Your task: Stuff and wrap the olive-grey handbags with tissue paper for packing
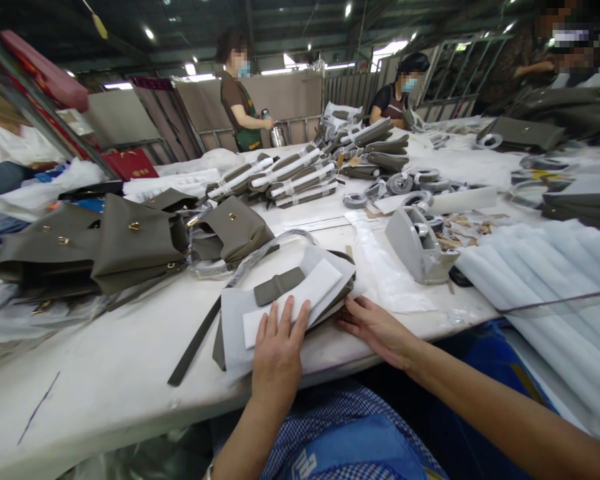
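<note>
In front of me an olive-grey handbag [219, 347] lies flat on the table, mostly covered by white tissue paper [235, 313]. On the paper are a strip of white foam [300, 293] and an olive leather tab [279, 285] with a band around it. My left hand [279, 347] presses flat on the foam strip, fingers spread. At the bag's right edge, my right hand [373, 327] has its fingers stretched and apart, touching or very near the side; its fingertips are partly hidden. A dark strap [195, 343] sticks out at the left of the bag.
Several olive handbags [135, 233] stand at the left. Wrapped flat bags [290, 177] are piled at the back. A grey tape dispenser [414, 247] sits right of my work, beside a stack of white foam sheets [550, 280]. Co-workers [243, 100] are across the table.
</note>
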Demonstrator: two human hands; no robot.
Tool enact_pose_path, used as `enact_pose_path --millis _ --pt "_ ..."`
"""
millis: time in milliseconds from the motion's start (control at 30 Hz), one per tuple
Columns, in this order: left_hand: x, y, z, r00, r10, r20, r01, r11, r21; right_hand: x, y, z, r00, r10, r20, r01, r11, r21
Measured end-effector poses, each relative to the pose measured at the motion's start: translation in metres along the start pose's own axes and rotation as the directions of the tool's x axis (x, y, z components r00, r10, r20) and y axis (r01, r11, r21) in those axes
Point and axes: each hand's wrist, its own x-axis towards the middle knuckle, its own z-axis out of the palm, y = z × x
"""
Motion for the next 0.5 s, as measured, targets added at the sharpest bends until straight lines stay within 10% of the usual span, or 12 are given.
enact_pose_path --millis 367,500 --pt "0.002 0.003 0.012 0.988 -0.066 -0.142 0.069 0.997 0.021 0.008 0.008 0.02 0.991 -0.112 -0.076 0.117 0.991 0.067" --pt "0.001 -0.007 0.007 0.983 -0.056 -0.178 0.051 0.998 -0.028 0.002 -0.01 0.003 0.993 -0.107 0.054 0.117 0.962 -0.248"
